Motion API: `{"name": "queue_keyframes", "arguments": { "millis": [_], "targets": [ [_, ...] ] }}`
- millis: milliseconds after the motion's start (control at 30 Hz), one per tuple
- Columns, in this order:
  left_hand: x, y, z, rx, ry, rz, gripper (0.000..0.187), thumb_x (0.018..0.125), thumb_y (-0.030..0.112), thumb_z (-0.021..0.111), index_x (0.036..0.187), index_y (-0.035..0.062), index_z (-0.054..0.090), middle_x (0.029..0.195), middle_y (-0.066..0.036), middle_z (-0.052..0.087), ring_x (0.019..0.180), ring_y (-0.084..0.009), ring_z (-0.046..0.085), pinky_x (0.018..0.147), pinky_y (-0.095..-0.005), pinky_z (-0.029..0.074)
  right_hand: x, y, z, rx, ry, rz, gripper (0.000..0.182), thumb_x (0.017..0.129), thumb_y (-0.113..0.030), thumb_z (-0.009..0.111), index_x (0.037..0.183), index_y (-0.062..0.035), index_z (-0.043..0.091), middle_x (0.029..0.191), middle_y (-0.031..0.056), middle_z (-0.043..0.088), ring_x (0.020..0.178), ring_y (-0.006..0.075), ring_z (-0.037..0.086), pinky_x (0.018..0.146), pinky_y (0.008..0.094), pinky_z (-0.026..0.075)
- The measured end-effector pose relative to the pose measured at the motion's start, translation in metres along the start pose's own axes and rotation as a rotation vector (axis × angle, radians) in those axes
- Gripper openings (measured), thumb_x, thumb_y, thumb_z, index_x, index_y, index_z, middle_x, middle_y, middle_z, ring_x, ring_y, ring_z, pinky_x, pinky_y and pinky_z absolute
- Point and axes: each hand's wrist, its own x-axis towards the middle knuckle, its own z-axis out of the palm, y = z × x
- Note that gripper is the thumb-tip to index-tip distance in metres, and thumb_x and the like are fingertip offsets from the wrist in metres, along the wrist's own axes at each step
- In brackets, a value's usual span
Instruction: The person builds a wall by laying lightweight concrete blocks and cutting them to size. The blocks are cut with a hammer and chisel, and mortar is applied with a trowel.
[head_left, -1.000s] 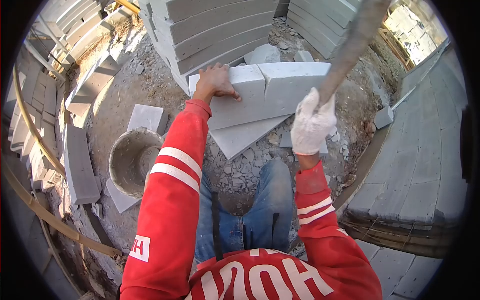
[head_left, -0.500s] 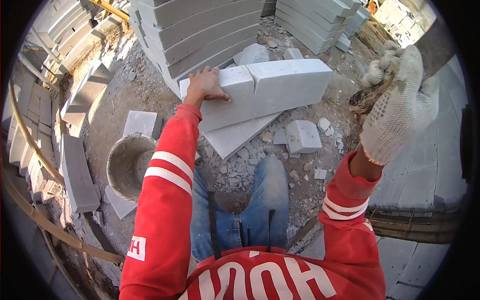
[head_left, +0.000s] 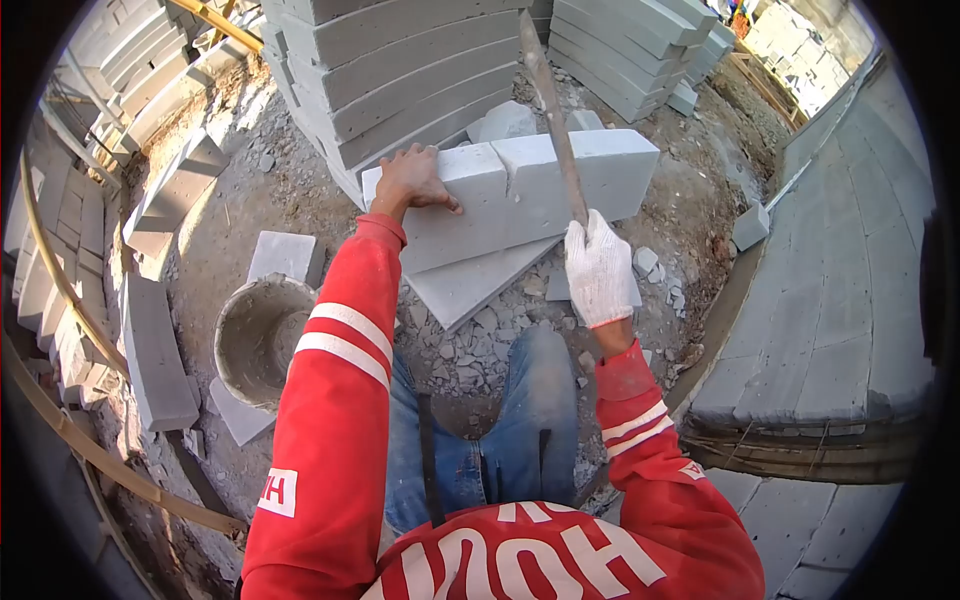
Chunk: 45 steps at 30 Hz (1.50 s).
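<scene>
A long pale lightweight concrete block [head_left: 590, 175] stands on its narrow edge, tilted, with a notch cut down from its top edge near the middle. My bare left hand [head_left: 412, 182] grips its left end, fingers over the top and thumb on the near face. In a white knit glove, my right hand [head_left: 598, 262] is closed round the handle of a machete [head_left: 553, 110], whose blade shows edge-on as a narrow strip. The strip points away from me and overlaps the block right of the notch. Beneath the block lies a flat pale slab [head_left: 470, 285].
Tall stacks of grey blocks [head_left: 410, 70] rise behind the work. A mortar-caked bucket [head_left: 225, 345] stands left of my knees. Broken chips [head_left: 470, 350] litter the ground before me. A block wall surface [head_left: 810, 300] runs along the right, and loose blocks [head_left: 155, 350] lie left.
My right hand has swung down and left from the raised upper right, bringing the machete over the block. My left hand stays on the block's left end.
</scene>
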Motion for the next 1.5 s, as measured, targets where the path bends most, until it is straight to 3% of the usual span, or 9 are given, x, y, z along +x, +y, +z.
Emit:
{"name": "queue_keyframes", "arguments": {
  "millis": [100,333,400,633,800,933,1000,1100,1500],
  "targets": [
    [-0.001,0.001,-0.004,0.035,-0.024,-0.002,0.119,0.048,0.059,0.095,0.146,0.007,0.053,0.146,-0.018,0.056,0.139,-0.041,0.05,0.111,-0.0665,0.036,0.047,-0.067,-0.086,0.405,0.322,0.01,0.02,0.106,-0.018,0.06,0.096,-0.0005,0.063,0.066,0.0049,0.061,0.057,0.008,0.058,0.052,0.0272,0.047],
    [0.013,-0.007,-0.005,0.045,-0.041,0.005,0.117,0.049,0.061,0.093,0.145,0.0069,0.055,0.145,-0.018,0.058,0.137,-0.0382,0.053,0.11,-0.0663,0.038,0.037,-0.073,-0.009,0.916,0.754,-0.068,0.013,0.101,-0.01,0.062,0.104,0.0028,0.063,0.065,0.0079,0.063,0.055,0.0155,0.06,0.055,0.0294,0.053],
    [0.014,-0.002,-0.011,0.049,-0.034,0.002,0.117,0.049,0.061,0.093,0.145,0.0064,0.055,0.145,-0.018,0.058,0.137,-0.0381,0.053,0.111,-0.0663,0.037,-0.037,0.03,0.113,-0.218,-0.073,0.089,0.023,0.102,-0.024,0.057,0.1,-0.0017,0.061,0.071,0.025,0.067,0.068,0.042,0.071,0.064,0.0524,0.056],
    [0.014,-0.005,-0.007,0.033,-0.109,-0.016,0.119,0.05,0.06,0.093,0.149,0.0062,0.053,0.149,-0.016,0.056,0.14,-0.0364,0.051,0.114,-0.0667,0.035,-0.026,0.015,0.058,-0.008,-0.02,0.025,0.022,0.101,-0.019,0.058,0.099,0.0016,0.063,0.077,0.0311,0.064,0.075,0.0499,0.065,0.062,0.0501,0.052],
    [0.021,-0.006,-0.016,-0.011,-0.138,-0.016,0.119,0.048,0.058,0.094,0.147,0.0058,0.055,0.149,-0.017,0.057,0.139,-0.0376,0.052,0.116,-0.0695,0.032,0.057,-0.094,-0.091,0.588,0.462,-0.064,0.021,0.106,-0.02,0.06,0.102,0.0003,0.063,0.074,0.0021,0.061,0.055,0.008,0.056,0.048,0.0242,0.045],
    [0.023,-0.006,-0.017,-0.034,-0.157,-0.036,0.116,0.048,0.056,0.094,0.146,0.0058,0.056,0.144,-0.018,0.061,0.137,-0.0385,0.054,0.115,-0.0653,0.035,0.085,-0.059,-0.087,1.326,0.51,-0.021,0.025,0.107,-0.022,0.057,0.109,0.0022,0.061,0.079,0.0069,0.067,0.056,0.0177,0.06,0.05,0.0302,0.051],
    [0.023,-0.011,-0.012,-0.039,-0.162,-0.033,0.117,0.048,0.056,0.094,0.146,0.0056,0.056,0.144,-0.018,0.061,0.137,-0.0388,0.054,0.114,-0.065,0.037,0.057,-0.082,-0.02,0.827,0.735,-0.17,0.024,0.104,-0.019,0.062,0.103,0.0052,0.061,0.077,0.0093,0.067,0.057,0.0186,0.06,0.053,0.0322,0.052],
    [0.006,0.003,0.015,0.002,-0.115,0.007,0.117,0.048,0.056,0.094,0.146,0.0053,0.056,0.143,-0.019,0.061,0.137,-0.0386,0.054,0.112,-0.0652,0.039,-0.06,0.064,0.163,-0.153,-0.107,0.18,0.029,0.101,-0.027,0.056,0.108,0.0002,0.063,0.079,0.0289,0.069,0.079,0.0481,0.069,0.068,0.0572,0.053],
    [0.009,0.0,-0.013,0.029,-0.084,-0.011,0.121,0.048,0.059,0.094,0.149,0.0069,0.053,0.149,-0.015,0.056,0.139,-0.0359,0.052,0.113,-0.066,0.036,0.062,-0.11,-0.115,0.693,0.609,-0.202,0.021,0.106,-0.018,0.06,0.102,0.0021,0.063,0.075,0.0072,0.062,0.057,0.0097,0.057,0.049,0.025,0.045]
  ]
}}
